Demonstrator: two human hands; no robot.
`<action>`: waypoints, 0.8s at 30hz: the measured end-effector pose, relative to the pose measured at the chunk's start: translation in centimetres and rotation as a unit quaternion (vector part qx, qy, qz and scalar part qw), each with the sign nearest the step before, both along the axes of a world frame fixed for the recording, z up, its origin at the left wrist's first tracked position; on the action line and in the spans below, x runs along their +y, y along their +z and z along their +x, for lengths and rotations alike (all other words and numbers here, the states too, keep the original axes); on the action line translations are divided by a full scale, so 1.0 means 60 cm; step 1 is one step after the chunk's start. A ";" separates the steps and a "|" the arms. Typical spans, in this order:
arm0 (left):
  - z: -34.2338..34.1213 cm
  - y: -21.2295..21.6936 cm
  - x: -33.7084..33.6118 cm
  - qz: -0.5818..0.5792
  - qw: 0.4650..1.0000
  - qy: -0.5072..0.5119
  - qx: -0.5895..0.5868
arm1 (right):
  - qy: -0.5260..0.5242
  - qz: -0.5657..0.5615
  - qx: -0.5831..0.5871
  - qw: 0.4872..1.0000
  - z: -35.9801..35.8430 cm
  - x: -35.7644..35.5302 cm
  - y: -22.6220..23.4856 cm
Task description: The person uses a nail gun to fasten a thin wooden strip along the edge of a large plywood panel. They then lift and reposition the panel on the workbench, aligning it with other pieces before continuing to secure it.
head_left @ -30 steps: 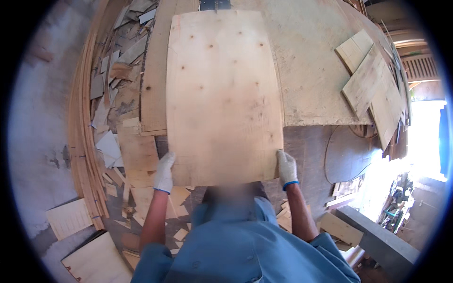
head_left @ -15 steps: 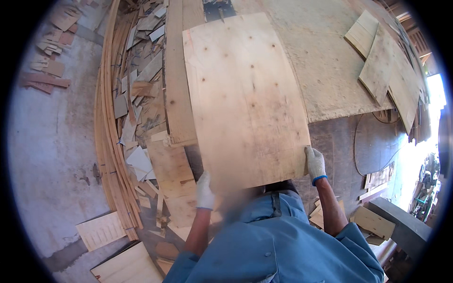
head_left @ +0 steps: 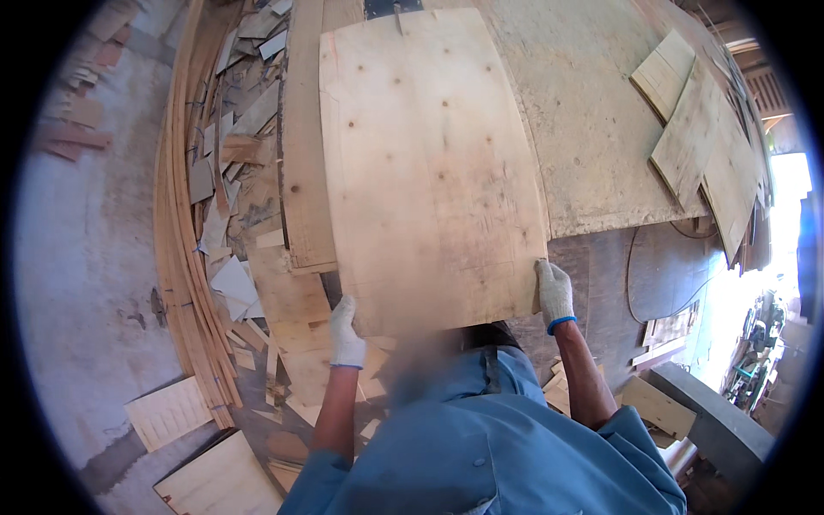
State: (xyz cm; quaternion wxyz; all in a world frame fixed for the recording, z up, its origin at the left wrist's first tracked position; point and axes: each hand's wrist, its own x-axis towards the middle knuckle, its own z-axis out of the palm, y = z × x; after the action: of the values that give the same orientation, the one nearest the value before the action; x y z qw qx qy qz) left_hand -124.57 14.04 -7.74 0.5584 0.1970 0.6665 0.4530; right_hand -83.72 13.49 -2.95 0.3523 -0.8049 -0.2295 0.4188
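A broad plywood board [head_left: 429,189], pale with several dark knots, lies on the wooden worktable and reaches to my body. My left hand [head_left: 347,333], in a white knitted glove, is closed at the board's near left corner. At the near right corner my right hand [head_left: 555,293], gloved in white with a blue cuff, grips the edge with its fingers partly hidden. By the board's far edge a thin upright blade [head_left: 397,17] stands at a dark metal plate [head_left: 382,8]. A blur covers part of the board's near end.
More plywood pieces [head_left: 687,137] are stacked at the table's far right. Long wooden strips [head_left: 176,257] and scattered offcuts [head_left: 236,287] lie along the left. A grey beam [head_left: 712,416] is at the lower right, and a loose cable [head_left: 631,283] hangs below the table edge.
In the picture, the board and both hands have shifted slightly left and up, along with the surroundings. The board's far edge now meets the thin blade. Both hands remain at its near corners.
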 end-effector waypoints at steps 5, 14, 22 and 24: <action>-0.011 -0.018 0.014 0.006 0.998 0.000 -0.070 | 0.002 0.016 -0.014 1.000 0.000 0.014 -0.012; 0.015 0.032 0.096 0.005 0.991 0.015 -0.130 | 0.044 0.025 -0.050 0.997 -0.001 0.077 0.005; 0.038 0.079 0.148 0.003 0.992 0.016 -0.123 | 0.073 0.009 -0.091 0.993 0.015 0.130 0.011; 0.042 0.081 0.159 0.001 0.989 0.026 -0.144 | 0.041 -0.001 -0.051 0.998 0.004 0.143 0.032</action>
State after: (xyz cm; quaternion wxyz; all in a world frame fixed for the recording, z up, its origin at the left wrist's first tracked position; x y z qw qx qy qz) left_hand -122.08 23.58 -2.85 0.6366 0.1128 0.5835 0.4915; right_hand -83.46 22.08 -1.05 0.3215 -0.8157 -0.2797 0.3913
